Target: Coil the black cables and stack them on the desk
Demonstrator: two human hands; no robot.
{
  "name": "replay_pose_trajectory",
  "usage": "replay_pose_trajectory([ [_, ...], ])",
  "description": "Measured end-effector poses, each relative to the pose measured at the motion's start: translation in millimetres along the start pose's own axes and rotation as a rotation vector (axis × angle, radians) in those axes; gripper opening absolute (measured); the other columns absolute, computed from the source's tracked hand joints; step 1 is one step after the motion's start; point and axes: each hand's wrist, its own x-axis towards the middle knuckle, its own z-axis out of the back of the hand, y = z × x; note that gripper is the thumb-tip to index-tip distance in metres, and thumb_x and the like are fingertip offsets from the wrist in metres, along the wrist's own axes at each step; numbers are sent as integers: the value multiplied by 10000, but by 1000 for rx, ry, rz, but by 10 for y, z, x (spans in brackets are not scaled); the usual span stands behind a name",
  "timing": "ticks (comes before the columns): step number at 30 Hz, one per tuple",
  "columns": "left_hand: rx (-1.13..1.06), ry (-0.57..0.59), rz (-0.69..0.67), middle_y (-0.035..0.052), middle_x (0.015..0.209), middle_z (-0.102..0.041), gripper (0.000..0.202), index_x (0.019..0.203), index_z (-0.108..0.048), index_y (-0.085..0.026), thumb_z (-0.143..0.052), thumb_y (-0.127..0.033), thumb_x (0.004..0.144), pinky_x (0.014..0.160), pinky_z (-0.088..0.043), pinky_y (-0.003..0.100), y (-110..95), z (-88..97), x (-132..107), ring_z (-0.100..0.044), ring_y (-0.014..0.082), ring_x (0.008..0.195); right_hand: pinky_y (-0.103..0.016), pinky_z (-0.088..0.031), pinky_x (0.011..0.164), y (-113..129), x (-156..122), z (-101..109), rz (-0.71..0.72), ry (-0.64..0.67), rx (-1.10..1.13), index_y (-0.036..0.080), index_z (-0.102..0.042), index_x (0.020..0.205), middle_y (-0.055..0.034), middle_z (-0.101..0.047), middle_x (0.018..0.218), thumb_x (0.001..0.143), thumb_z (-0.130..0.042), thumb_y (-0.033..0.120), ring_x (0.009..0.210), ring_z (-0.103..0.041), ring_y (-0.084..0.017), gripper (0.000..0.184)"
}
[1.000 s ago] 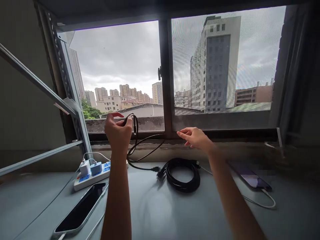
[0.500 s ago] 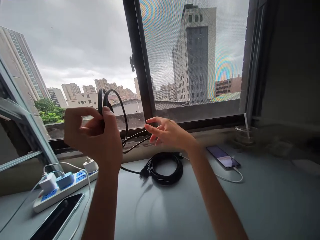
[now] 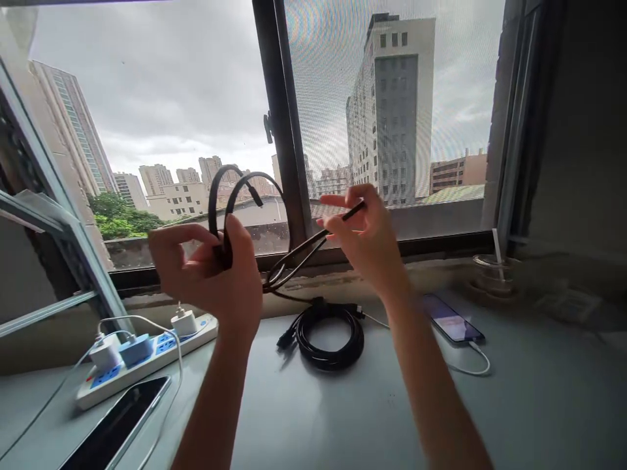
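A black cable (image 3: 255,186) is held up in the air in front of the window. My left hand (image 3: 210,274) is closed around two loops of it, which arch above my thumb. My right hand (image 3: 365,238) pinches the cable's free stretch (image 3: 313,243) a little to the right, at about the same height. Below both hands a separate coiled black cable (image 3: 330,333) lies on the grey table (image 3: 343,418).
A white power strip (image 3: 142,356) with chargers sits at the left, with a dark phone (image 3: 115,427) in front of it. Another phone (image 3: 453,320) on a white charging lead lies to the right. The window frame (image 3: 284,130) and sill run across behind.
My right hand has risen from open and empty to pinching the cable's free stretch. My left hand has lifted the loops higher and nearer. The view has shifted.
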Motion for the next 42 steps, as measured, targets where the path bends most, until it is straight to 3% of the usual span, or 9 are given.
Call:
replay_pose_trajectory([
  [3, -3, -271, -119, -83, 646, -357, 304, 667, -364, -204, -661, -166, 720, 351, -272, 212, 95, 25, 65, -355, -1, 385, -262, -525, 604, 93, 7, 158, -10, -21, 179, 260, -331, 933, 4, -593, 1123, 769, -453, 158, 777, -656, -134, 229],
  [8, -75, -306, 45, -110, 497, -334, 262, 731, -374, -228, -635, -205, 741, 352, -243, 208, 416, 115, 178, -342, 48, 361, -241, -493, 522, 265, -3, 476, -149, -199, 369, 283, -343, 986, 23, -643, 995, 745, -479, 90, 503, -546, -76, 337],
  [13, -118, -423, 136, -135, 413, -313, 250, 750, -356, -225, -604, -189, 748, 360, -231, 203, 589, 155, 231, -338, 61, 346, -171, -218, 315, 200, -18, 767, -237, -260, 238, 288, -411, 1044, -2, -666, 876, 718, -582, 134, 370, -357, -58, 399],
  [16, -141, -489, 159, -137, 437, -284, 236, 743, -347, -223, -570, -152, 771, 349, -196, 205, 597, 205, 260, -293, 46, 338, -165, -189, 299, 137, -28, 897, -210, -242, 118, 285, -473, 1118, -24, -678, 911, 715, -650, 173, 367, -351, -50, 455],
  [24, -350, -524, 405, -109, 442, -297, 217, 771, -388, -224, -401, -8, 765, 324, -180, 197, 582, 418, 392, -291, 62, 341, -98, -182, 288, 348, -99, 889, -160, -290, 273, 281, -635, 1121, -67, -642, 1132, 771, -656, 102, 394, -289, 18, 394],
  [30, -456, -266, 637, -93, 418, -360, 186, 823, -503, -185, -493, -39, 708, 321, -185, 162, 524, 537, 464, -328, 50, 347, -140, -245, 282, 379, -136, 761, 44, -219, -10, 384, -557, 1224, -15, -573, 1259, 821, -645, 235, 479, -512, -36, 438],
  [34, -347, -34, 679, -76, 375, -401, 199, 897, -550, -181, -520, -135, 706, 302, -209, 181, 368, 578, 476, -369, 83, 301, -182, -286, 264, 324, -130, 661, 78, -224, -125, 351, -535, 1263, -38, -628, 1171, 861, -588, 335, 476, -594, -97, 405],
  [39, -150, 444, 687, -4, 403, -558, 496, 1225, -497, -167, -523, -248, 736, 320, -329, 243, 194, 597, 417, -478, 170, 301, -209, -269, 261, 262, -84, 481, -46, -280, -152, 189, -679, 890, -72, -693, 816, 850, -578, 446, 347, -512, -92, 279],
  [42, -79, 674, 728, 60, 523, -653, 695, 1381, -361, -157, -590, -364, 758, 437, -473, 310, 154, 586, 361, -622, 243, 455, -196, -265, 274, 229, -52, 355, -24, -249, -78, 188, -630, 929, -48, -682, 785, 886, -513, 444, 331, -481, -67, 285],
])
